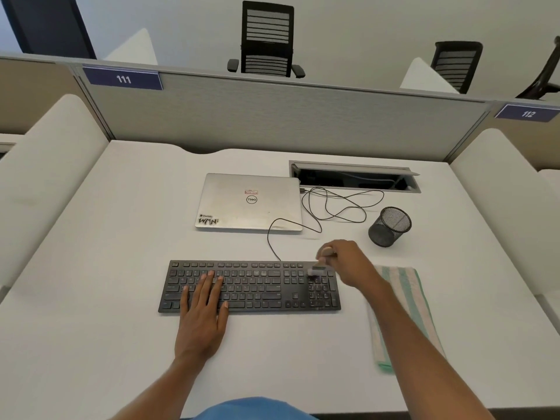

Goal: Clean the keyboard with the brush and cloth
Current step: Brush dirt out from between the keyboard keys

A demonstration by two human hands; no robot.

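The left hand lies flat, fingers straight, on the keyboard's left half. The right hand has its fingers curled round the brush, bristles on the number pad at the right end. The cloth lies just right of the keyboard beneath that forearm, so a wide stroke might drag it or flick grit onto it.

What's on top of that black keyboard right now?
The left hand lies flat on the left keys of the keyboard; the right hand holds a brush whose bristles meet the number pad. Keys beneath the palm are hidden.
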